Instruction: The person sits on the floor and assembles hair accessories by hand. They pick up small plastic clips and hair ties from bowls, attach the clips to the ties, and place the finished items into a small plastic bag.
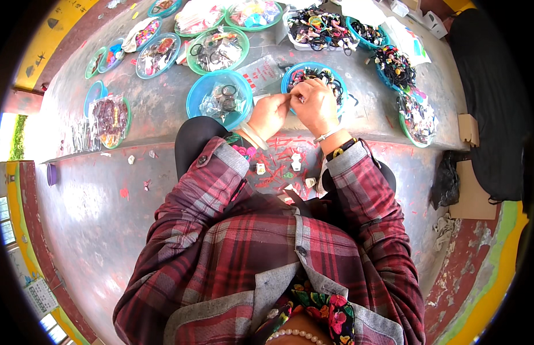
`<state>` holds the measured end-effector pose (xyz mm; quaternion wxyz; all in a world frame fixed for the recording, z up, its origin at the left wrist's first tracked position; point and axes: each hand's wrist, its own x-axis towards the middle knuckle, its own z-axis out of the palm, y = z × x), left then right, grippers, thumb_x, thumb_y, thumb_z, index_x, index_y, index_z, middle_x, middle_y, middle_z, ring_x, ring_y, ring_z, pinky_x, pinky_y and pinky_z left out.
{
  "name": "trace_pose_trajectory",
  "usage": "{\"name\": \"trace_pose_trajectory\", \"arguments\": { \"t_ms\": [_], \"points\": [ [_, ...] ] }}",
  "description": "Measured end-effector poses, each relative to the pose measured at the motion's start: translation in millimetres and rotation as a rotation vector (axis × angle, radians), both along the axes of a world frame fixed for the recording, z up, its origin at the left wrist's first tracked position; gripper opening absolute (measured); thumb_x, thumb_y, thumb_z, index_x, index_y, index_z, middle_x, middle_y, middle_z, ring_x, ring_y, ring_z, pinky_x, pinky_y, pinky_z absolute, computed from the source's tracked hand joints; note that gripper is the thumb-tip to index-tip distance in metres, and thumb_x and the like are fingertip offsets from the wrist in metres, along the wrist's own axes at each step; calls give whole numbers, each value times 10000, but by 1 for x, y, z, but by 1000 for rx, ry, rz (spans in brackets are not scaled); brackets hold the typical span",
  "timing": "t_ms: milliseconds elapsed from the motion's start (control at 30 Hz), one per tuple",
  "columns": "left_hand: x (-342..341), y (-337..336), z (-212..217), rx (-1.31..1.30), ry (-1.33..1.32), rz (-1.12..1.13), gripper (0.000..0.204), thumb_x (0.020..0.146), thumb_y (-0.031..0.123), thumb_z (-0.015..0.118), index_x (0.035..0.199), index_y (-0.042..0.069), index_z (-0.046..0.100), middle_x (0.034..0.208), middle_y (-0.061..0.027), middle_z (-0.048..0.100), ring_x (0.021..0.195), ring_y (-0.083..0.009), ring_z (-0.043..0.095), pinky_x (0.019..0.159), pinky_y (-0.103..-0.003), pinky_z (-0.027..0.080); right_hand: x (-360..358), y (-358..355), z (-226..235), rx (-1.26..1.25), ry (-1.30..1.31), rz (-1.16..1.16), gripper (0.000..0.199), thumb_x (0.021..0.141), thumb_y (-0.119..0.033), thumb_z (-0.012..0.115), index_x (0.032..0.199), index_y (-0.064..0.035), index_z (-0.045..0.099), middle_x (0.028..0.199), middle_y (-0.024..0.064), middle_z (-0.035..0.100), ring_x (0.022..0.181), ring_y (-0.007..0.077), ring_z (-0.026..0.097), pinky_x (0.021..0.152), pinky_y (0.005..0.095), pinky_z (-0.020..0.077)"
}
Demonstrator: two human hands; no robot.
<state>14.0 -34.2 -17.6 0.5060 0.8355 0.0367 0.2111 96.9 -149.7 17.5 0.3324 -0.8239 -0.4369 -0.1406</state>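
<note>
My left hand (269, 117) and my right hand (316, 105) meet at the fingertips over the near edge of a blue basket (345, 95). That basket is heaped with dark and coloured hair ties (321, 75). Both hands are closed in a pinch; whatever lies between the fingers is too small and too covered to name. Just left of my left hand stands another blue basket (193, 98), holding clear plastic packets and black hair ties (228, 98). A flat plastic bag (260, 73) with red print lies behind my hands.
More baskets of hair ties and packets line the back, among them a green basket (192, 54) and a white tub (290, 34). Bagged goods (110, 118) lie at the left. Red scraps (273, 167) litter the floor below my hands. A black plastic bag (445, 181) sits right.
</note>
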Motion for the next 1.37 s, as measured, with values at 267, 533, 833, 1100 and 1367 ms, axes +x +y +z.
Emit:
{"name": "trace_pose_trajectory", "arguments": {
  "t_ms": [267, 533, 833, 1100, 1367],
  "points": [
    [4, 10, -15, -309, 83, -81, 201, 873, -8, 453, 1029, -58, 571, 866, -77, 634, 845, -126, 600, 704, -235, 484, 7, -6, 6, 32, 469, 81, 98, 674, -131, 603, 729, -89, 672, 802, 71, 636, 740, 247, 598, 683, 335, 468],
    [-1, 3, -3, 26, 52, -14, 200, 838, 68, 510, 1004, 5, 602, 808, -176, 633, 724, -252, 632, 633, -308, 479, -5, 0, 4, -102, -139, 15, 73, 682, -145, 579, 636, -100, 613, 697, 64, 587, 779, 244, 560, 730, 391, 379],
    [1, 4, -2, 15, 49, 7, 192, 843, 76, 509, 987, -5, 608, 775, -153, 637, 694, -193, 622, 607, -277, 471, 6, 1, -3, 62, 80, -13, 29, 630, -107, 595, 603, -97, 594, 655, 61, 593, 706, 242, 575, 698, 363, 417],
    [2, 10, -4, -158, 119, -49, 205, 866, 73, 492, 1009, -24, 603, 781, -72, 626, 703, -92, 560, 632, -219, 453, 12, -1, -1, 128, 389, 9, 94, 639, -128, 617, 692, -58, 650, 667, 93, 628, 617, 231, 610, 584, 309, 479],
    [2, 16, -14, -548, 206, -33, 244, 893, 209, 474, 1010, 76, 642, 777, -51, 667, 585, -197, 594, 552, -237, 466, 25, -11, 2, 280, 853, -13, 108, 697, -138, 630, 746, -47, 662, 770, 63, 675, 669, 189, 625, 622, 296, 484]
  ]
}}
